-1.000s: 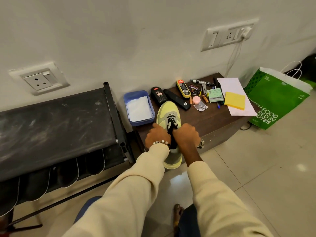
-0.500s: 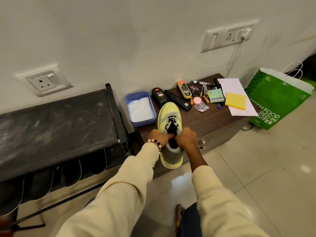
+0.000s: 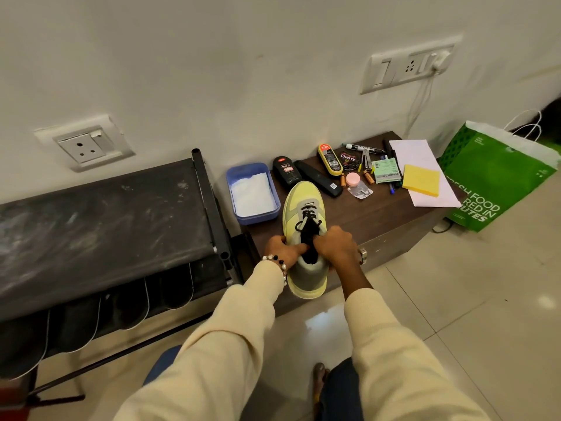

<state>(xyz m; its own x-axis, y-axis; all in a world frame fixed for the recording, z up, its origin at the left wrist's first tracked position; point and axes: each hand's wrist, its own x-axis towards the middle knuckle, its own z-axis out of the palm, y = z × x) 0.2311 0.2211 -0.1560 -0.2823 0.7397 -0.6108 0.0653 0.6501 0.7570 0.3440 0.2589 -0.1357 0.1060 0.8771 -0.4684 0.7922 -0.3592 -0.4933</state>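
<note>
I see left hand curled, pinching the collar of the yellow-green lace-up sneaker, right hand curled gripping its other side, on the dark wooden cabinet

"Cherry" on black bottle, "Cherry" on round tin, "FOOD", "RED IN", "UTES" on green bag

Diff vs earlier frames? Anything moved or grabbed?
On the shoe, the left hand swung its wrist out leftward, uncovering the grey heel, and its fingers closed in to meet the right hand at the black tongue. Nothing newly taken or let go: both hands keep gripping the shoe there. The shoe stays put on the table; the blue tub beside it has not moved.
</note>
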